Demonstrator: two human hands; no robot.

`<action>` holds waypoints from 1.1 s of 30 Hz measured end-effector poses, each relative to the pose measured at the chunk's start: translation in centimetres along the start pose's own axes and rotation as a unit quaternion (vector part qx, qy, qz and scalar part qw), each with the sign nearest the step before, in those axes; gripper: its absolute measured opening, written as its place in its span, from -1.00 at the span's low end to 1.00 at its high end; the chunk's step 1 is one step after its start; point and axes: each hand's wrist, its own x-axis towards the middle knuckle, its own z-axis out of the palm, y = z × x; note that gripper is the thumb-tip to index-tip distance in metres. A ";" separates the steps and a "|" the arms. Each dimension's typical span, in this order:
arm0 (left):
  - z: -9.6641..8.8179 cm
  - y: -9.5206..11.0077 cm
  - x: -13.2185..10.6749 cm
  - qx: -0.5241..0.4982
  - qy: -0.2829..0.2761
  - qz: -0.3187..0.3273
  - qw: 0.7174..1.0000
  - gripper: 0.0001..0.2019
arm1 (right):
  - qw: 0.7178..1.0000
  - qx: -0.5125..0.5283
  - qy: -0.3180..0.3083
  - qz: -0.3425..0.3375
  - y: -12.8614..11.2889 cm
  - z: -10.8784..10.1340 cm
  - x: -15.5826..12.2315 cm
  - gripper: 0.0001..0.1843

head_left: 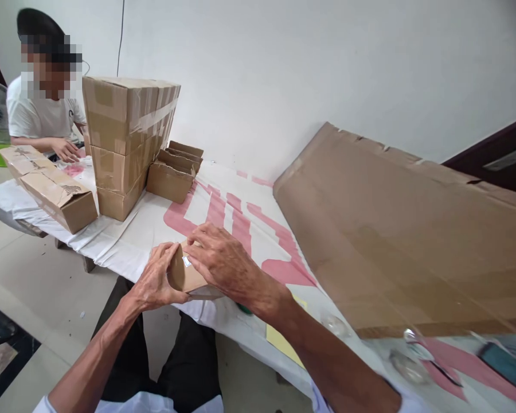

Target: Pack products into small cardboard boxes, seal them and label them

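Note:
Between my hands is a small brown cardboard box (189, 279) with a little white label (186, 261) on one face. It is held at the near edge of the table. My left hand (157, 278) is closed round the box's left end, thumb underneath and fingers over the top. My right hand (219, 255) lies over the top and right side, its fingers bent near the label. Part of the box is hidden under the right hand. Whether the right fingers grip something small besides the box does not show.
Taped cartons (112, 143) are stacked at the left, beside a long carton (54, 186) and an open divided box (174, 172). A large cardboard sheet (395, 235) leans right. Yellow paper (284, 344) and a dark phone-like object (507, 364) lie nearby. Another person (43, 117) sits far left.

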 end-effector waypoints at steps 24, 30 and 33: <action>0.4 0.1 0.4 -0.022 -0.004 0.004 1.000 0.13 | 0.987 -0.110 -0.112 -0.026 0.7 1.7 0.8 -0.78; 0.3 0.3 0.4 -0.017 -0.007 0.003 1.000 0.10 | 0.992 -0.080 -0.095 -0.028 0.6 1.5 0.6 -0.75; 0.2 0.4 0.3 -0.016 0.000 -0.006 1.000 0.08 | 0.997 -0.016 -0.078 -0.020 0.7 1.7 0.7 -0.81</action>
